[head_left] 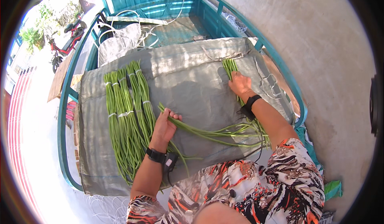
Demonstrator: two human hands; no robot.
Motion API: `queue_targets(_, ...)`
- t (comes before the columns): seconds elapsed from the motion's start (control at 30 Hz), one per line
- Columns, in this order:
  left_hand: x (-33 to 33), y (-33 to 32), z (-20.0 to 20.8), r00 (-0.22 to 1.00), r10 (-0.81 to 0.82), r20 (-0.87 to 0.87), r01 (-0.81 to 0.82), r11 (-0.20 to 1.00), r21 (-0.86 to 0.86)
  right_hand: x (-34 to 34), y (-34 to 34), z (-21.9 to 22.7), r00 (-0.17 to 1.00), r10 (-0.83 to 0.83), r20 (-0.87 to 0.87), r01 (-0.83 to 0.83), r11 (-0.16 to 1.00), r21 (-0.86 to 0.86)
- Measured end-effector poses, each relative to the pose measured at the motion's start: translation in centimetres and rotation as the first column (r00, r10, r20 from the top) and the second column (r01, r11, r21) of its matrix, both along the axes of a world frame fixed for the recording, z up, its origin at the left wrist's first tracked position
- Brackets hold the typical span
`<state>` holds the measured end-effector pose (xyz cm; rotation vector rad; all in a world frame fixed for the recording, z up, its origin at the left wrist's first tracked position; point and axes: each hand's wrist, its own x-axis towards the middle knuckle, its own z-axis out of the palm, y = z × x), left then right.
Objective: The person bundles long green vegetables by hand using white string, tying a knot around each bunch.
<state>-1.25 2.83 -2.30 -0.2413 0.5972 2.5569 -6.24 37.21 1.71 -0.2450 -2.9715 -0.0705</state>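
Observation:
My left hand (165, 126) is closed round the ends of a few long green beans (208, 135), which trail to the right across a grey woven sheet (184, 88). On the sheet's right side my right hand (241, 84) grips a loose bunch of long beans (229, 66); their tips stick out beyond the fingers, and the lower part runs under my forearm. Left of my left hand, several bundles of long beans (124, 112) lie side by side, bound with white ties. One or two stray beans hang by my left wrist.
The sheet covers the near part of a teal metal cart bed with side rails (276, 58). Behind it lie a crumpled white sack (120, 44) and white straps. A red and black scooter (68, 44) stands at the far left. Concrete floor (316, 44) spreads to the right.

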Motion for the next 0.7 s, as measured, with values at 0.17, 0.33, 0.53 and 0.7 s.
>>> queue_targets(0.17, -0.1, 0.3, 0.3, 1.0, 0.018, -0.012, -0.019, 0.999, -0.042, -1.3, 0.9, -0.5, 1.0, -0.022, -0.002, 0.022, 1.0, 0.0)
queue_targets(0.33, -0.5, 0.1, -0.3, 0.997, -0.006, -0.071, 0.007, 1.0, 0.014, 1.6, -4.3, 4.9, 0.986, -0.087, -0.14, 0.042, 0.955, -0.293)
queue_targets(0.53, -0.3, -0.2, -0.1, 0.999, -0.008, -0.036, 0.006, 0.998, -0.059, 7.2, -12.2, 3.1, 0.972, 0.198, -0.128, -0.208, 0.462, -0.862)
queue_targets(0.7, -0.1, 0.4, 0.9, 1.0, 0.01, -0.026, -0.012, 0.996, -0.083, 10.0, -16.1, 2.0, 0.957, 0.287, -0.037, -0.161, 0.423, -0.892)
